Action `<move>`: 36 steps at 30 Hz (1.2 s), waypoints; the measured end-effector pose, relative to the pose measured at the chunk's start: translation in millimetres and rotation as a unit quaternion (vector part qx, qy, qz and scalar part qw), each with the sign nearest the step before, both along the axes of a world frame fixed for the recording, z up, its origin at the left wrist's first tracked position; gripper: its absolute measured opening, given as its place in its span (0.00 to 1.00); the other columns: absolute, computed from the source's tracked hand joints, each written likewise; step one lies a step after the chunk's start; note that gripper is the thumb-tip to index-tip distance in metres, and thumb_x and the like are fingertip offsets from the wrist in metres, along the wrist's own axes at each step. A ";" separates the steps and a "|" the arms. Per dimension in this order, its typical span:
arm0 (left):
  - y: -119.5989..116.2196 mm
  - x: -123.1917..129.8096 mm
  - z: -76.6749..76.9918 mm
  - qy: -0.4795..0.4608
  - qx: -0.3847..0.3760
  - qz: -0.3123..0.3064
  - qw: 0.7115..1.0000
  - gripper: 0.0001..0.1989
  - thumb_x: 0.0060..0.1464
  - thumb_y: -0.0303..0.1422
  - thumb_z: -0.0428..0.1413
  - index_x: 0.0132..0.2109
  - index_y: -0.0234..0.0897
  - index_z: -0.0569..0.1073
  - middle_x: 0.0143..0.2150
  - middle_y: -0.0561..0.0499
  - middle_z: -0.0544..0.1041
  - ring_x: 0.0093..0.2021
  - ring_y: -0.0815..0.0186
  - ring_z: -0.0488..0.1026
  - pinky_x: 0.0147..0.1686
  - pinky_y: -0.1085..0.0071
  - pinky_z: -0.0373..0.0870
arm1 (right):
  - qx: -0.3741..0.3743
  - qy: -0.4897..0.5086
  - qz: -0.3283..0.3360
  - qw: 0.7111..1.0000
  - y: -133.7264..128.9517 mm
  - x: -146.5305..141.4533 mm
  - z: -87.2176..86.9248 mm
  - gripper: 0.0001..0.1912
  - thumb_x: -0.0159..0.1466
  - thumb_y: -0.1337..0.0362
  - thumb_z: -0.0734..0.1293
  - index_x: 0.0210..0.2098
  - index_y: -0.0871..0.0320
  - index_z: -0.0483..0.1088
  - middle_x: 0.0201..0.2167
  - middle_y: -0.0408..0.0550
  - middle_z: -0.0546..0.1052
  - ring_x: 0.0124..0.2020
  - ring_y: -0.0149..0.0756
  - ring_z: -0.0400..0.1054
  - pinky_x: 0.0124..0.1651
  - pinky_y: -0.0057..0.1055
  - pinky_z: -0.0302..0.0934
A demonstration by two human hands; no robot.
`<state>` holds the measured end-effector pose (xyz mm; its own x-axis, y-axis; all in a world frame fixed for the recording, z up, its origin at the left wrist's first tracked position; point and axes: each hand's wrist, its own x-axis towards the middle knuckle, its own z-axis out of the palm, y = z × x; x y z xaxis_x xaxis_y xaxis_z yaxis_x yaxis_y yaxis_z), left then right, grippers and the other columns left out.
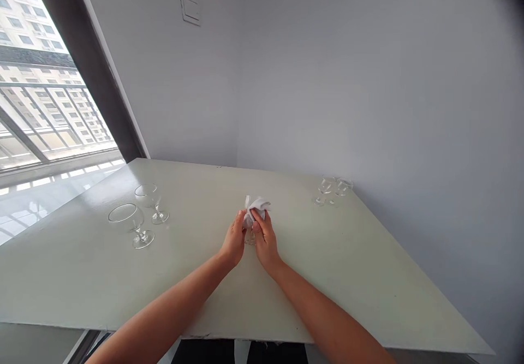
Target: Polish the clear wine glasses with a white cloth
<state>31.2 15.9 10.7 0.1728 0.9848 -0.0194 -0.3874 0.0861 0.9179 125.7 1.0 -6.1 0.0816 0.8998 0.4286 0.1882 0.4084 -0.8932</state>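
At the middle of the table, a small stemmed glass (250, 239) stands between my hands, its foot and stem showing below the fingers. A white cloth (260, 204) is bunched over and into its top, hiding most of the bowl. From the left side, my left hand (234, 238) is closed round the glass. My right hand (266, 239) is closed on the cloth, pressing its fingers into it at the glass's right side.
Two larger stemmed glasses (143, 238) (160, 216) stand on the left of the pale table (196, 293). Small stemmed glasses (325, 187) stand at the far right near the wall (368, 91). A window (45, 91) is at the left.
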 end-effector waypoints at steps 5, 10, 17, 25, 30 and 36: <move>2.6 -1.1 -3.0 -0.013 -0.048 0.036 0.998 0.24 0.52 0.50 0.46 0.50 0.41 0.69 0.50 0.48 0.70 0.53 0.61 0.63 0.49 0.68 0.60 | -0.070 0.033 0.028 0.997 2.0 -2.4 -11.2 0.16 0.63 0.56 0.56 0.41 0.53 0.72 0.42 0.49 0.68 0.44 0.37 0.64 0.47 0.35 0.59; 5.9 -7.1 -3.9 0.000 -0.055 0.003 0.998 0.23 0.48 0.45 0.54 0.49 0.38 0.67 0.46 0.46 0.73 0.43 0.63 0.70 0.40 0.70 0.64 | -0.124 0.082 0.089 0.985 5.9 3.3 -9.9 0.15 0.58 0.57 0.61 0.22 0.59 0.70 0.28 0.45 0.68 0.31 0.32 0.62 0.35 0.29 0.57; 18.7 -28.8 2.5 -0.012 -0.070 -0.081 0.994 0.27 0.42 0.38 0.61 0.49 0.35 0.63 0.45 0.41 0.74 0.37 0.63 0.72 0.36 0.68 0.65 | -0.264 0.163 0.227 0.923 6.9 23.0 10.9 0.16 0.55 0.56 0.63 0.17 0.61 0.65 0.17 0.42 0.64 0.20 0.28 0.58 0.24 0.26 0.51; 21.0 -35.4 5.0 0.052 -0.009 -0.034 0.998 0.25 0.41 0.39 0.61 0.46 0.36 0.64 0.42 0.42 0.76 0.40 0.62 0.72 0.48 0.61 0.58 | -0.306 0.206 0.042 0.928 24.2 32.6 -1.0 0.18 0.50 0.56 0.65 0.13 0.58 0.55 0.13 0.37 0.58 0.17 0.27 0.55 0.22 0.27 0.55; 27.5 -45.6 9.0 0.030 0.000 0.047 0.998 0.26 0.41 0.36 0.62 0.48 0.38 0.61 0.46 0.42 0.73 0.41 0.64 0.72 0.49 0.60 0.62 | -0.171 0.126 -0.078 0.974 24.9 52.8 1.8 0.18 0.57 0.51 0.59 0.19 0.58 0.60 0.19 0.41 0.65 0.23 0.29 0.59 0.27 0.27 0.56; 26.6 -43.0 7.9 -0.018 -0.051 0.114 0.992 0.26 0.42 0.36 0.62 0.47 0.38 0.59 0.48 0.42 0.71 0.43 0.63 0.73 0.46 0.63 0.67 | 0.033 -0.300 -0.028 0.953 1.1 25.6 1.4 0.21 0.63 0.61 0.55 0.55 0.52 0.56 0.45 0.49 0.71 0.39 0.36 0.68 0.36 0.30 0.61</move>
